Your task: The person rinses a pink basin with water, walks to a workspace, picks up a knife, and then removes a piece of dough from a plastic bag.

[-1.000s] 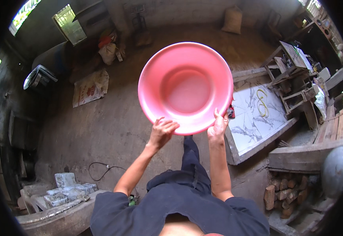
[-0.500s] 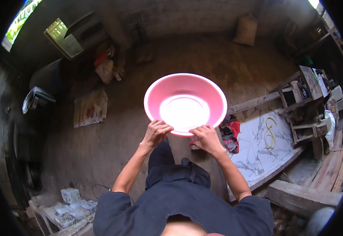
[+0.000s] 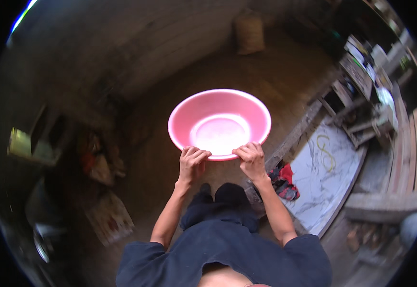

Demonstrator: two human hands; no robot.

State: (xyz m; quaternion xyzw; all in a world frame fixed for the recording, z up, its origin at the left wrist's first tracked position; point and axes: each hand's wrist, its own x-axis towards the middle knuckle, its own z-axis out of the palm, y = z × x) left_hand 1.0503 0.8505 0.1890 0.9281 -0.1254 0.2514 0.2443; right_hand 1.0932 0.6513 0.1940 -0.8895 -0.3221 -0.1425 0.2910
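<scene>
A round pink basin [image 3: 184,119] is held out in front of my body, its open side showing and a bright patch of light on its bottom. My left hand [image 3: 193,163] grips the near rim left of its middle, fingers curled over the edge. To the right, my right hand [image 3: 251,160] grips the same rim, its fingers bent over it as well. A short stretch of rim shows between the two hands. I see nothing inside the basin.
On the right lies a white marbled slab [image 3: 309,177] with a yellow cord [image 3: 324,152] and a red and black cloth [image 3: 285,181]. Wooden planks [image 3: 405,148] and a cluttered wooden rack [image 3: 357,105] stand beyond. A sack [image 3: 249,33] leans at the far wall; a flattened sack [image 3: 109,217] lies left.
My body has turned to the right, so the room has swung round in view, with the slab and wall sack shifting left. Both hands keep hold of the basin.
</scene>
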